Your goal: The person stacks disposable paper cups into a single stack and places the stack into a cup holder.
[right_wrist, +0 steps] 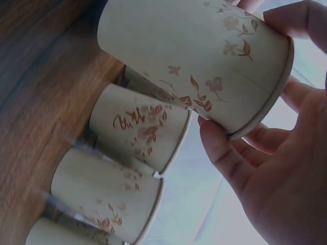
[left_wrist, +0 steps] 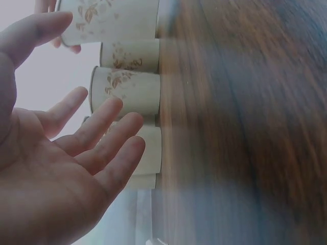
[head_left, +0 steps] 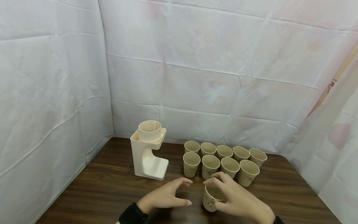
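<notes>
My right hand (head_left: 236, 197) grips a beige paper cup (head_left: 208, 200) near its rim, thumb on one side and fingers on the other. The right wrist view shows this cup (right_wrist: 199, 56) close up, with brown flower print on its side. To the left, my left hand (head_left: 165, 195) is held over the table with thumb and fingers spread apart and nothing between them. Its palm and loosely extended fingers (left_wrist: 110, 168) show in the left wrist view. Behind the gripped cup stand several matching paper cups (head_left: 211, 163), upright in two rows.
A cream stand (head_left: 137, 157) with a round tube (head_left: 150, 132) on top and a flat base rises at the back left of the dark wooden table (head_left: 98, 193). White cloth (head_left: 181, 68) hangs behind and on both sides.
</notes>
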The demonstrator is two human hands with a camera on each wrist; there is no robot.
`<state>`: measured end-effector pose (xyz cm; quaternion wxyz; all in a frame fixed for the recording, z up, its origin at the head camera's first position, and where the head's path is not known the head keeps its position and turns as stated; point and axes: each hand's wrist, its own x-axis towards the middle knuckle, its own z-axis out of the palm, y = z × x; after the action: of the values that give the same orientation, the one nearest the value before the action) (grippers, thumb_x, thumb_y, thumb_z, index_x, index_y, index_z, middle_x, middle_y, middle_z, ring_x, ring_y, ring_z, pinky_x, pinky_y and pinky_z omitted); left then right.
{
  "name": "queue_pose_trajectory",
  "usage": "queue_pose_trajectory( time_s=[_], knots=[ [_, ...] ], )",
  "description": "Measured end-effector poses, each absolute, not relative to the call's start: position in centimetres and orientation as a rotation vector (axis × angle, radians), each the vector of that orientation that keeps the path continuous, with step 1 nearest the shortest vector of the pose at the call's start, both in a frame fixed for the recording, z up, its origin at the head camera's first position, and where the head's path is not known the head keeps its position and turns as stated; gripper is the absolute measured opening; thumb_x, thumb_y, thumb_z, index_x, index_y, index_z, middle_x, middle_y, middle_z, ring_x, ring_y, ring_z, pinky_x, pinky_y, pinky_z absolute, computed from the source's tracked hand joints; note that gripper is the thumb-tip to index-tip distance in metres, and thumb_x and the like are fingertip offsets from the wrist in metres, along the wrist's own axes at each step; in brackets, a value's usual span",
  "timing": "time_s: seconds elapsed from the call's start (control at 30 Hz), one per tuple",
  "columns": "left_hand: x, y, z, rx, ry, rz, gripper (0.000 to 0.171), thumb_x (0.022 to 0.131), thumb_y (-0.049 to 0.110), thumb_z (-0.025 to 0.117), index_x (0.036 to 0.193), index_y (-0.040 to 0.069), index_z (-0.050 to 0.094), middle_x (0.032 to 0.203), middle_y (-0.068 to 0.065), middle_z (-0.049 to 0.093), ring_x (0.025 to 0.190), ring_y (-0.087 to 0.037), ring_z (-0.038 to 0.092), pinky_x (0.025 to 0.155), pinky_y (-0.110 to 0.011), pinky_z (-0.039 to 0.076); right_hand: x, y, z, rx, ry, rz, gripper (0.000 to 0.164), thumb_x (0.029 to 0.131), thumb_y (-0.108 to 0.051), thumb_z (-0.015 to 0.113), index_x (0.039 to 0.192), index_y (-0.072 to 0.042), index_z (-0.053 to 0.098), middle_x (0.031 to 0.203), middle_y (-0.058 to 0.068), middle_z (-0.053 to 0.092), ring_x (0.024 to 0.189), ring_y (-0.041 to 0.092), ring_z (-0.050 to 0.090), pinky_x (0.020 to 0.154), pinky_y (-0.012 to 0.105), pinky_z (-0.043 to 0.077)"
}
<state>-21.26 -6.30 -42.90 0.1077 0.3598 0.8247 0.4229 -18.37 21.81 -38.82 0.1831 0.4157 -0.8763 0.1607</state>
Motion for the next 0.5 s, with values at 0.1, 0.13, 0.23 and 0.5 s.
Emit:
queue_pose_trajectory(
  time_s=[0.1, 0.13, 0.23, 0.5],
  knots=[
    [-21.2, -6.0, -43.0, 1.061, 2.419, 1.247, 0.057, 0.084, 0.044, 0.066, 0.133, 0.029, 0.04, 0.13, -0.005, 0.052, 0.117, -0.016, 0.046, 0.093, -0.047, 0.045, -18.4, 21.4, -39.0, 1.194, -2.439, 0.463, 0.061, 0.071, -0.018, 0.07, 0.125, -0.035, 0.048, 0.12, -0.01, 0.045, 0.103, 0.004, 0.045, 0.077, 0.026, 0.05],
    [-21.2, -5.8, -43.0, 1.066, 2.419, 1.244, 0.058, 0.084, 0.044, 0.066, 0.133, 0.027, 0.04, 0.13, -0.005, 0.052, 0.117, -0.016, 0.046, 0.093, -0.046, 0.045, -18.4, 21.3, -39.0, 1.199, -2.432, 0.467, 0.061, 0.071, -0.018, 0.07, 0.125, -0.035, 0.048, 0.12, -0.01, 0.045, 0.103, 0.004, 0.045, 0.077, 0.025, 0.05],
    [-21.2, -5.6, -43.1, 1.083, 2.412, 1.228, 0.06, 0.084, 0.043, 0.065, 0.134, 0.022, 0.04, 0.131, -0.006, 0.052, 0.117, -0.018, 0.046, 0.093, -0.045, 0.046, -18.3, 20.9, -39.2, 1.216, -2.424, 0.49, 0.062, 0.072, -0.017, 0.07, 0.126, -0.034, 0.048, 0.121, -0.009, 0.045, 0.104, 0.005, 0.045, 0.077, 0.024, 0.05],
    [-21.2, -5.0, -43.3, 1.073, 2.375, 1.224, 0.06, 0.084, 0.042, 0.065, 0.134, 0.027, 0.038, 0.13, -0.004, 0.051, 0.118, -0.017, 0.046, 0.093, -0.043, 0.045, -18.1, 20.3, -39.4, 1.231, -2.442, 0.506, 0.059, 0.074, -0.018, 0.069, 0.128, -0.03, 0.049, 0.124, -0.008, 0.044, 0.108, 0.005, 0.043, 0.078, 0.022, 0.05]
  ],
)
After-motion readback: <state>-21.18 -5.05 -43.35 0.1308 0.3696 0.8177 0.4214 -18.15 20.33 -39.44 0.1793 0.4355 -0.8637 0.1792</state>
